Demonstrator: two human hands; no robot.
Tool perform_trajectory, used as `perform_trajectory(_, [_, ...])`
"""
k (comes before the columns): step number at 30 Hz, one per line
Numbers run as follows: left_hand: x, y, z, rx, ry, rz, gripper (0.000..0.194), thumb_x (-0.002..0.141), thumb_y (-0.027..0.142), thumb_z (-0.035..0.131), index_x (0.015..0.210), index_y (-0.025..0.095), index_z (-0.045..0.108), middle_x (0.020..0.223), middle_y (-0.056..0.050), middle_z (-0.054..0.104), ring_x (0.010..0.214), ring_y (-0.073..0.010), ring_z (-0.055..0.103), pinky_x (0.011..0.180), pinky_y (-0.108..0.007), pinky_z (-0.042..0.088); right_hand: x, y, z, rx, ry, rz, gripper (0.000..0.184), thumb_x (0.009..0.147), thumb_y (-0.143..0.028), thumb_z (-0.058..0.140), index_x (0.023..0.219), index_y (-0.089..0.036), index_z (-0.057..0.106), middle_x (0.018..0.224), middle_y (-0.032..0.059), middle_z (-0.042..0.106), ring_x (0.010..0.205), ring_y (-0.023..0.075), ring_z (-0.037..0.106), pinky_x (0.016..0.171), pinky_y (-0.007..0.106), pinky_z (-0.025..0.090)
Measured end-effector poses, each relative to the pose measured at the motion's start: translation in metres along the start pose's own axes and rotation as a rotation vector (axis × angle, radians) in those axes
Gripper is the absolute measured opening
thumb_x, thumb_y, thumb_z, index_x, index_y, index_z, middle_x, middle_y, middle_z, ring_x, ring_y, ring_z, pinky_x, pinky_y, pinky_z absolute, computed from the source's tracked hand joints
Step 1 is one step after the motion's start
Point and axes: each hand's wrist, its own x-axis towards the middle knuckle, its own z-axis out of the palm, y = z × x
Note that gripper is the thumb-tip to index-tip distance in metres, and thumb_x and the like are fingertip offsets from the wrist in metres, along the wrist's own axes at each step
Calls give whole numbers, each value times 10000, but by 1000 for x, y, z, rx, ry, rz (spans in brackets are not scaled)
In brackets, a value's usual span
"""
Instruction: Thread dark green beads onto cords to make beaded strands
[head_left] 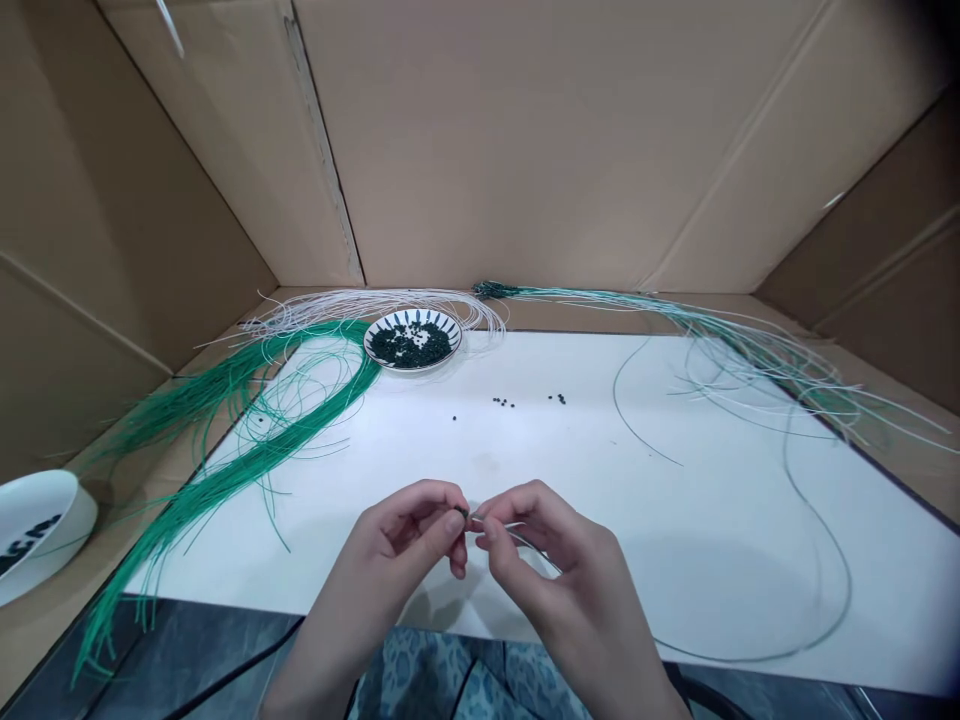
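**Two Hands Pinch a Tiny Bead**

Left of the plate (450,331) sit a bowl (45,515) and green wires (225,485). Below the plate, the left hand (394,565) is closed, pinching a bead (463,513) at its fingertips. The right hand (559,570) is closed on a thin wire (525,537) that reaches the bead. If the grip gets loose, the bead could slip and roll away.

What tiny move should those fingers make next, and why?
Probably slide the dark bead a little along the thin pale strand, because the left hand and right hand pinch them together at the fingertips, with the bead near the strand's end.
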Motion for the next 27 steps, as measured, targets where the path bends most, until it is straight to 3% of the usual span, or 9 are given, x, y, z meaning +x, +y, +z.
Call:
perform_trajectory(5, [-6, 2, 0, -7, 21, 0, 139, 886, 359, 770, 840, 227, 776, 644, 34, 630, 661, -145, 586, 669, -230, 466, -5, -1, 4, -62, 25, -89, 99, 921, -230, 641, 824, -238, 660, 755, -39, 752, 713, 127, 709, 782, 218, 595])
perform_trajectory(14, [-10, 6, -6, -7, -65, 10, 167, 883, 396, 783, 862, 231, 772, 647, 23, 625, 637, -145, 571, 642, -226, 480, -6, -2, 2, -246, 36, -214, 113, 927, -197, 632, 828, -241, 661, 743, -48, 730, 676, 108, 709, 721, 167, 605])
perform_trajectory(21, [-17, 9, -3, 125, -6, 105, 117, 908, 348, 747, 850, 249, 766, 755, 14, 633, 678, -148, 568, 647, -225, 472, -11, -5, 3, -377, 83, -339, 136, 915, -151, 648, 830, -258, 648, 754, -65, 755, 673, 114, 719, 726, 169, 601])
perform_trajectory(27, [-24, 17, 2, 113, 32, 55, 133, 883, 352, 749, 812, 242, 764, 738, 13, 624, 671, -155, 556, 655, -247, 462, -14, -7, 1, -453, 54, -325, 114, 930, -175, 624, 849, -253, 639, 776, -21, 778, 677, 156, 741, 690, 225, 618])
